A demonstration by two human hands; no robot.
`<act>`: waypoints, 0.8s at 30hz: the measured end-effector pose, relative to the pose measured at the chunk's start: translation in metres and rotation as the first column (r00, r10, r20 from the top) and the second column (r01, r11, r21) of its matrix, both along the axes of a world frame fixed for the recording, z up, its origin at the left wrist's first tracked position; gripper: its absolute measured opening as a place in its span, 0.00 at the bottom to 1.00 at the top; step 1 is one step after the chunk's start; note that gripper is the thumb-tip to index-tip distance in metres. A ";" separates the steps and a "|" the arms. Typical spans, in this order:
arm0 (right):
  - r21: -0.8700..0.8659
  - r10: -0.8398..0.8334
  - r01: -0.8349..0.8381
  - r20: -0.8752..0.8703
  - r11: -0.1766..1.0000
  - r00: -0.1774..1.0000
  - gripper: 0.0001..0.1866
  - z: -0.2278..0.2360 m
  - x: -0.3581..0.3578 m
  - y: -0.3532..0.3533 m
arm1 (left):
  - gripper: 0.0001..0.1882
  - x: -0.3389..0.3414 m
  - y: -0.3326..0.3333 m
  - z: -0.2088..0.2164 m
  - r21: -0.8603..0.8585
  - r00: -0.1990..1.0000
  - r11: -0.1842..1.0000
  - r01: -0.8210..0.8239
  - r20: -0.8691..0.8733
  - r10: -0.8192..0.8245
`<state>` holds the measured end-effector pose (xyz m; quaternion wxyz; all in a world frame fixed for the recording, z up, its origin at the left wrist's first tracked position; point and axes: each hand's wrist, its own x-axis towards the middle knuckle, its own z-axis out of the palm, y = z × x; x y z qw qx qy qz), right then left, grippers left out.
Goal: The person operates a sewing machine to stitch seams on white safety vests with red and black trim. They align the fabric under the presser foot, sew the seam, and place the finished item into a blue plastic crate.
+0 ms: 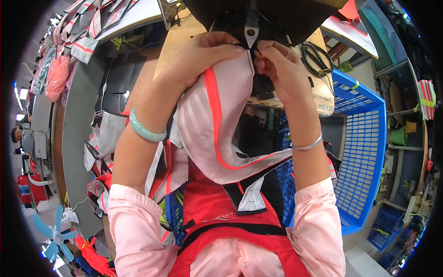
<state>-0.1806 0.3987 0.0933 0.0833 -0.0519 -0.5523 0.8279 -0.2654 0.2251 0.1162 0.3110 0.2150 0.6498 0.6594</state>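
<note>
A pale grey-pink fabric piece (196, 108) with a coral stripe hangs from the work point of a dark machine (221, 16) and curves down over my lap. My left hand (207, 55) is closed on its upper left edge, thumb and fingers pinched. Opposite it, my right hand (284, 64) pinches the narrow top by the seam, where a dark edge shows between the fingertips. Just above both hands a pointed metal part (251, 33) of the machine comes down. The fabric's lower end has black trim and a white tab (252, 196).
Black-handled scissors (317, 59) lie on the wooden tabletop (323, 99) at right. Beside it stands a blue plastic basket (364, 152). More striped fabric pieces (108, 127) are heaped at left, others (85, 37) on a far-left table. A small blue fan (56, 236) is at lower left.
</note>
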 end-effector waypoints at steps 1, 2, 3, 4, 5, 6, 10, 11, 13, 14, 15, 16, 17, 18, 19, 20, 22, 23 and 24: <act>-0.067 -0.001 0.001 0.002 0.998 1.000 0.09 -0.002 0.001 -0.002 | 0.13 0.000 0.000 -0.001 0.024 0.999 1.000 -0.001 0.033 0.000; -0.134 -0.001 0.001 0.004 0.991 1.000 0.09 -0.005 0.002 -0.004 | 0.13 0.001 0.000 -0.003 0.030 0.999 0.999 -0.016 0.050 0.014; -0.200 0.000 0.001 0.006 0.980 1.000 0.08 -0.007 0.002 -0.006 | 0.12 0.002 0.000 -0.004 0.036 0.997 0.999 -0.031 0.067 0.028; -0.269 -0.007 0.009 0.007 0.963 1.000 0.08 -0.008 0.002 -0.008 | 0.12 0.003 0.000 -0.004 0.046 0.995 0.998 -0.045 0.086 0.041; -0.337 -0.015 0.017 0.007 0.941 1.000 0.08 -0.009 0.003 -0.010 | 0.12 0.004 0.000 -0.004 0.050 0.996 0.998 -0.046 0.082 0.041; -0.403 -0.022 0.024 0.009 0.915 1.000 0.08 -0.010 0.003 -0.011 | 0.11 0.005 0.000 -0.003 0.054 0.996 0.997 -0.046 0.078 0.042; -0.145 -0.157 0.141 -0.111 0.979 0.981 0.07 -0.014 0.004 0.007 | 0.10 0.002 -0.007 0.009 0.024 0.997 0.997 -0.076 0.037 0.075; 0.270 -0.273 0.320 -0.198 0.908 0.941 0.07 -0.010 0.008 0.013 | 0.10 0.003 -0.012 0.010 -0.017 0.998 0.999 -0.037 -0.048 0.036; 0.676 -0.284 0.717 -0.664 0.169 0.692 0.05 -0.010 0.017 0.024 | 0.10 0.006 -0.020 0.010 -0.105 0.976 0.994 0.038 -0.210 -0.059; 0.744 -0.134 0.635 -0.621 0.208 0.772 0.04 0.004 0.034 0.009 | 0.11 0.011 -0.021 0.012 -0.238 0.947 0.966 0.103 -0.274 -0.168; 0.808 0.016 0.545 -0.562 0.225 0.827 0.03 0.017 0.057 -0.013 | 0.11 0.017 -0.018 0.017 -0.370 0.903 0.915 0.159 -0.321 -0.287; 0.756 0.226 0.544 -0.639 0.364 0.736 0.02 0.011 0.066 -0.034 | 0.11 0.024 -0.009 0.022 -0.496 0.838 0.841 0.218 -0.347 -0.422; 0.841 0.402 0.428 -0.536 0.333 0.742 0.03 0.013 0.082 -0.058 | 0.12 0.032 -0.002 0.024 -0.467 0.828 0.807 0.361 -0.239 -0.508; 0.904 0.476 0.379 -0.426 0.196 0.770 0.10 0.008 0.089 -0.080 | 0.13 0.041 0.007 0.022 -0.514 0.719 0.771 0.376 -0.363 -0.593; 0.869 0.454 0.491 -0.462 0.059 0.762 0.14 0.003 0.089 -0.097 | 0.13 0.054 0.012 0.026 -0.542 0.658 0.748 0.384 -0.408 -0.633; 0.969 0.406 0.083 0.019 -0.232 0.914 0.18 -0.005 0.094 -0.111 | 0.14 0.068 0.016 0.028 -0.570 0.590 0.722 0.392 -0.447 -0.673; 0.885 0.467 0.416 -0.283 -0.210 0.838 0.17 -0.054 0.099 -0.102 | 0.12 0.097 0.013 0.021 -0.547 0.464 0.810 0.211 -0.674 -0.576; 0.893 0.485 0.450 -0.395 0.004 0.780 0.17 -0.047 0.106 -0.086 | 0.10 0.110 0.007 0.020 -0.517 0.563 0.830 0.210 -0.630 -0.535; 0.972 0.462 0.234 -0.200 -0.017 0.864 0.16 -0.043 0.109 -0.080 | 0.13 0.117 -0.003 0.016 -0.406 0.698 0.883 0.235 -0.561 -0.444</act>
